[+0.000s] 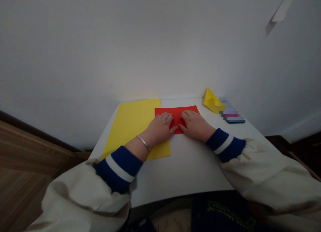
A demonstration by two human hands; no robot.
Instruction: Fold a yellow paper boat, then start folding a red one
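A piece of red paper (175,111) lies on the white table, its left end over the edge of a large yellow sheet (135,116). My left hand (162,126) rests on the left part of the red paper, fingers stretched out and palm down. On the right part lies my right hand (194,124), also flat with its fingers extended. Both thumbs reach toward each other near the paper's front edge and almost meet. The hands cover both sides of the red paper, so any folds there are hidden.
A folded yellow paper boat (213,103) stands at the table's back right, against a phone-like object (233,113) with a blurred top. A wall rises directly behind the white table (195,168). Wooden furniture (27,165) is at the left.
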